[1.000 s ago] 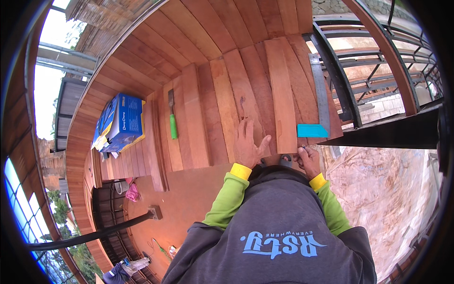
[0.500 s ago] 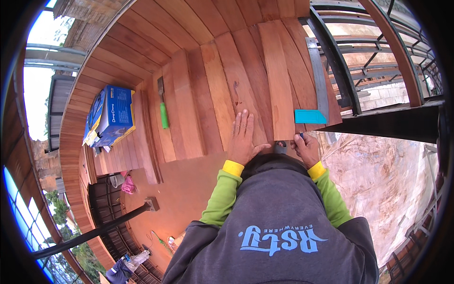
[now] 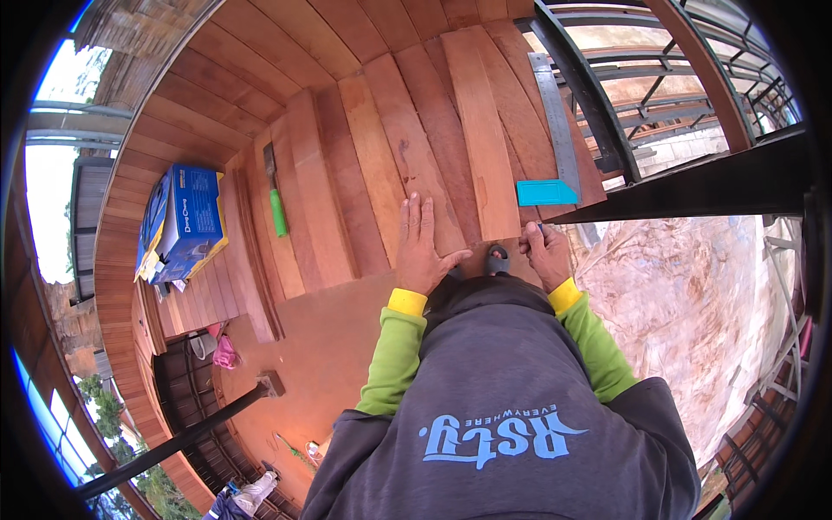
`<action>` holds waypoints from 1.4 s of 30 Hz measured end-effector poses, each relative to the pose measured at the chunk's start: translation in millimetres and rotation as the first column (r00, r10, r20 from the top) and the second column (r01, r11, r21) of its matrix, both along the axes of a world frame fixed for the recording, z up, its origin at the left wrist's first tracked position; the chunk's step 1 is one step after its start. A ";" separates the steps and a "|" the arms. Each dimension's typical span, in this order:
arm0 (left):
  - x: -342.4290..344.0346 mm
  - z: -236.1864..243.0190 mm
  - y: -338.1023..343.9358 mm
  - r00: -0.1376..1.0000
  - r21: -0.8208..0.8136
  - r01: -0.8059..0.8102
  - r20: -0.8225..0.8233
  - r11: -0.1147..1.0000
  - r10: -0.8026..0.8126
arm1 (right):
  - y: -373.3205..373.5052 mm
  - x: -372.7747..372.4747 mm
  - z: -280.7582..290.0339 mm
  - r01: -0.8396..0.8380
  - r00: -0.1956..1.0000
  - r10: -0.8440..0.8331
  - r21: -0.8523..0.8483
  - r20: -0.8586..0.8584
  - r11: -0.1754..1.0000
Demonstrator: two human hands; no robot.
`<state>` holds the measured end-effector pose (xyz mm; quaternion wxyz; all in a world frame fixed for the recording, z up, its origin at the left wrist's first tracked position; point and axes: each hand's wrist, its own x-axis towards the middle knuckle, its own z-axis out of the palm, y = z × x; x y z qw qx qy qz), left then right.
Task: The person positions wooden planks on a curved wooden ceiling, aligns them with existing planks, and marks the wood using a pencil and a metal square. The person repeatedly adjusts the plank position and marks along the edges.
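From here I see the person's left hand [image 3: 422, 250] resting palm down on the near end of the tabletop [image 3: 384, 156] of reddish-brown wooden planks, fingers out straight, thumb stretched off to the right. The right hand [image 3: 548, 257] is curled, thumb and fingertips pinching a small, dark, slim object [image 3: 541, 228], too little of which shows for me to say what it is. That hand sits just beside the near end of a long, light reddish wooden plank [image 3: 482, 139] lying lengthwise over the others; whether it touches the plank, I can't tell.

Right of that plank lies a square with a turquoise handle and long grey metal blade [image 3: 548, 192], its handle just beyond the right hand. Well to the left rest a green-handled tool with a flat dark blade [image 3: 276, 210] and, farther over, a blue cardboard box with yellow edging [image 3: 184, 221].
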<state>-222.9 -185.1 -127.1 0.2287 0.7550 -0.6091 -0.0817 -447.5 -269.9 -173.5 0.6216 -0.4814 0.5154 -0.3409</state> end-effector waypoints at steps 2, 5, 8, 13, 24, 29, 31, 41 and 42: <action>0.4 5.5 8.6 0.999 0.021 -0.031 -0.036 0.999 0.032 | -9.0 -12.8 -4.4 0.088 0.978 -0.129 -0.239 -0.162 0.967; 5.9 2.6 20.6 0.998 0.047 -0.055 -0.031 0.997 0.056 | -32.7 -25.4 34.6 -0.016 0.850 -0.303 -0.598 -0.430 0.802; 8.8 2.5 22.9 0.999 0.038 -0.037 -0.007 0.999 0.038 | -69.5 -21.5 62.1 -0.256 0.692 -0.313 -0.627 -0.651 0.736; 8.6 -4.4 24.1 0.999 0.018 -0.020 0.033 1.000 0.019 | -73.2 -14.4 78.0 -0.584 0.587 -0.014 -0.435 -0.809 0.685; -14.8 23.9 18.1 0.985 -0.087 0.157 0.089 0.984 -0.150 | -82.8 -37.2 82.2 -0.766 0.422 0.128 -0.278 -0.897 0.580; -37.6 16.6 -26.9 0.963 0.088 0.159 0.205 0.983 -0.174 | -66.2 -40.0 81.9 -0.803 0.385 0.114 -0.272 -0.916 0.530; -40.7 8.3 -35.3 0.952 0.094 0.216 0.200 0.972 -0.231 | -55.8 -47.2 86.9 -0.783 0.461 0.118 -0.341 -0.880 0.521; -80.5 -6.7 -63.9 0.954 0.018 0.213 0.213 0.977 -0.212 | -13.2 -46.9 134.3 -0.648 0.642 0.021 -0.529 -0.766 0.547; -79.5 -2.4 -65.0 0.961 -0.004 0.230 0.160 0.973 -0.226 | -11.0 -47.3 137.7 -0.644 0.644 0.020 -0.527 -0.765 0.555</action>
